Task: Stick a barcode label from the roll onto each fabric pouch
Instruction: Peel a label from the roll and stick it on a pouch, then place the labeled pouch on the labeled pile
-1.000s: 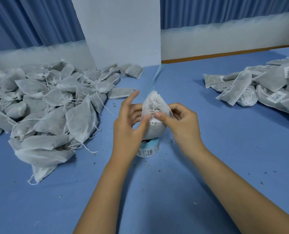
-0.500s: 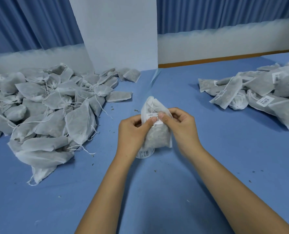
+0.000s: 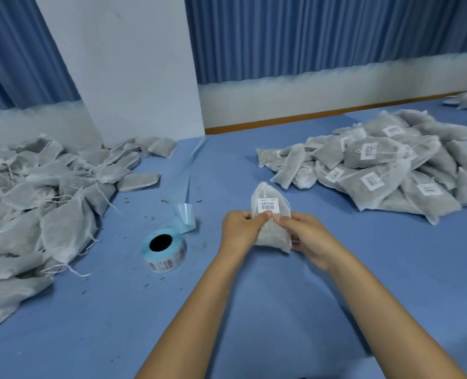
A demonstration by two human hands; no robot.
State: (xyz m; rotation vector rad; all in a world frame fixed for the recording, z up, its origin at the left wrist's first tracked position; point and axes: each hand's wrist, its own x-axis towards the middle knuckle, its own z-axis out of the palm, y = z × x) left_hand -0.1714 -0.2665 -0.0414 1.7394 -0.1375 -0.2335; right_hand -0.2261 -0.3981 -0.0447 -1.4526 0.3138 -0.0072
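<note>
A grey-white fabric pouch with a drawstring stands upright between my hands above the blue table. A white barcode label lies flat on its upper front. My left hand grips the pouch's left side, its thumb pressing just under the label. My right hand holds the right side, its thumb meeting the left one. The label roll, pale blue with barcode stickers on its rim, lies on the table to the left of my hands, apart from them.
A large pile of unlabelled pouches covers the table's left side. A pile of labelled pouches lies at the right. A strip of empty blue backing paper trails from the roll toward a white pillar.
The pouch and both hands have shifted to the right, away from the roll, which now shows fully. Both thumbs have slid from the label's top down to below it.
</note>
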